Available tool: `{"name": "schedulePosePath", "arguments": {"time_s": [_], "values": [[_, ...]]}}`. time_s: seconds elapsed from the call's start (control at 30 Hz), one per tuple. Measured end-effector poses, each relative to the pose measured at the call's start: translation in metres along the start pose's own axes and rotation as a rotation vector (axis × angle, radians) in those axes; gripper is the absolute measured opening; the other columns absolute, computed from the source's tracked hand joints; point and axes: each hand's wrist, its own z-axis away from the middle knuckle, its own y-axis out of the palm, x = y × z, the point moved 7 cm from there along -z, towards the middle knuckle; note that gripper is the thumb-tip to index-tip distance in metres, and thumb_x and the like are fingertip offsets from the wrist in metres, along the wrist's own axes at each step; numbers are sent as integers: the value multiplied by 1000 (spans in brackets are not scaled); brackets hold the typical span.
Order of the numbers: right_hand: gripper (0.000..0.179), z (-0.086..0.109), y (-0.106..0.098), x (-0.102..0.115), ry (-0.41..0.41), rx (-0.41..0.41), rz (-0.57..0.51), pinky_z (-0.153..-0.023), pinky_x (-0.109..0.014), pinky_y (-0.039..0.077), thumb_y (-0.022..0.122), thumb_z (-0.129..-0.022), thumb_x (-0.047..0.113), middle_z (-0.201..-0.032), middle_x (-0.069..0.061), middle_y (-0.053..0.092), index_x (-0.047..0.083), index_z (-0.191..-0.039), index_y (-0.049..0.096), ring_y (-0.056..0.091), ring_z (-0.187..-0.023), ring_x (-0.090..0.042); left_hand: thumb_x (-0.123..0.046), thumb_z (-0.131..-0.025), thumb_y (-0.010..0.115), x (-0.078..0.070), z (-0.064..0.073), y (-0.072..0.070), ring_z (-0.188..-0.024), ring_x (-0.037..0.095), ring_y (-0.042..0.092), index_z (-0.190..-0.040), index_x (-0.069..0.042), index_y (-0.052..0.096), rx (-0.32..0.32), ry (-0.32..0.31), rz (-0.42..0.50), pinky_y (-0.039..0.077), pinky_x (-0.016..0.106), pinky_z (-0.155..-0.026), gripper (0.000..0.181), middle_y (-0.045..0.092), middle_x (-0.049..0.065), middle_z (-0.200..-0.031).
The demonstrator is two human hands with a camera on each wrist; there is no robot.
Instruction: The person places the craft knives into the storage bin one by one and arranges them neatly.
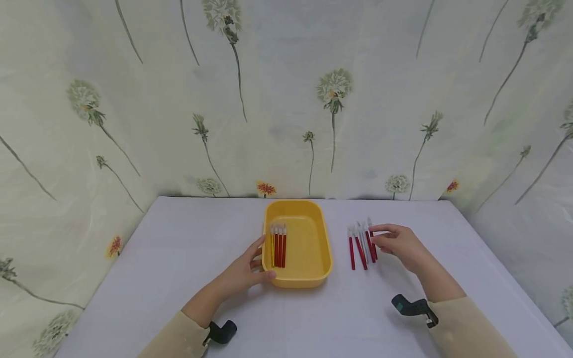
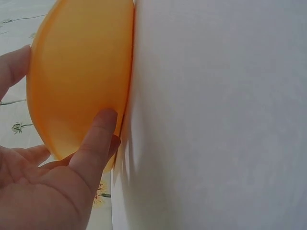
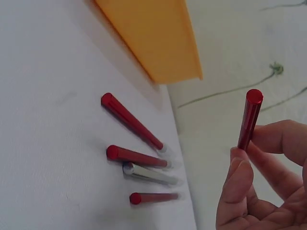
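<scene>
In the head view my left hand (image 1: 243, 271) holds the left side of a yellow tray (image 1: 297, 282), with its thumb at the near corner. The left wrist view shows those fingers (image 2: 93, 143) against the tray's outer wall. My right hand (image 1: 400, 245) pinches a slim red pen-shaped stick (image 3: 250, 117) between thumb and fingers, its flat end toward the right wrist camera. Beside it on the table lie red sticks with pale caps (image 1: 351, 252) and one silver stick (image 3: 151, 173). Inside the tray, along its left wall, several capped sticks (image 1: 279, 248) lie side by side, the leftmost yellow.
A white-covered table (image 1: 179, 238) carries everything, its far edge meeting a curtain (image 1: 277, 99) printed with dandelions. Both wrists wear small black cameras (image 1: 223, 332). The loose sticks lie right of the tray, with a gap between.
</scene>
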Motion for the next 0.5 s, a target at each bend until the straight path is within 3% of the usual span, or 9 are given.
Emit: {"name": "schedulePosePath", "arguments": {"time_s": [0.3,0.5], "values": [[49,6,15,24,-3,5,-62,-98,-40,53,66,-98,21,-134,-24,58,1,-141,54,59,-119,-34,-46,-80,83,-1,-1,0,-139,34,43,-162,-29,15,7,-2,-3,43,55,-107,108,33,13,-158],[47,6,26,38,34,5,-52,-103,-48,47,67,-98,24,-132,-19,61,9,-141,56,59,-120,-36,-45,-81,82,-4,0,-1,-139,33,43,-162,-28,15,10,8,-7,43,54,-107,107,33,13,-158]]}}
